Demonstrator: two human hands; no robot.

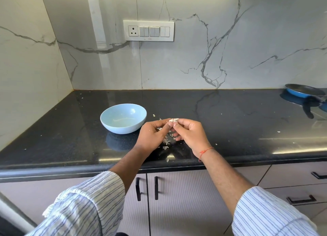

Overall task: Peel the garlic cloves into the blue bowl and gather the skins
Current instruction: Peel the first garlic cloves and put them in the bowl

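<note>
Both hands are up over the black counter (230, 115), close together and touching at the fingertips. My left hand (152, 135) pinches a garlic clove (173, 120) with its thumb and curled fingers. My right hand (190, 132) pinches the same clove from the other side, and its fingers are curled too. I can see the clove only as a small pale bit with papery skin, poking out on top between the two hands. Just to the left of my left hand sits the blue bowl (123, 128), standing on the counter. I cannot tell if any peeled cloves lie in it; I see only a pale shine at the bottom. Little white skins (166, 142) lie on the counter under and between my hands, and one more piece lies near the front edge. A few tiny bits are spread farther away. Far off to the right sits a blue pan (300, 91). A red thread (205, 151) goes round my right wrist.
</note>
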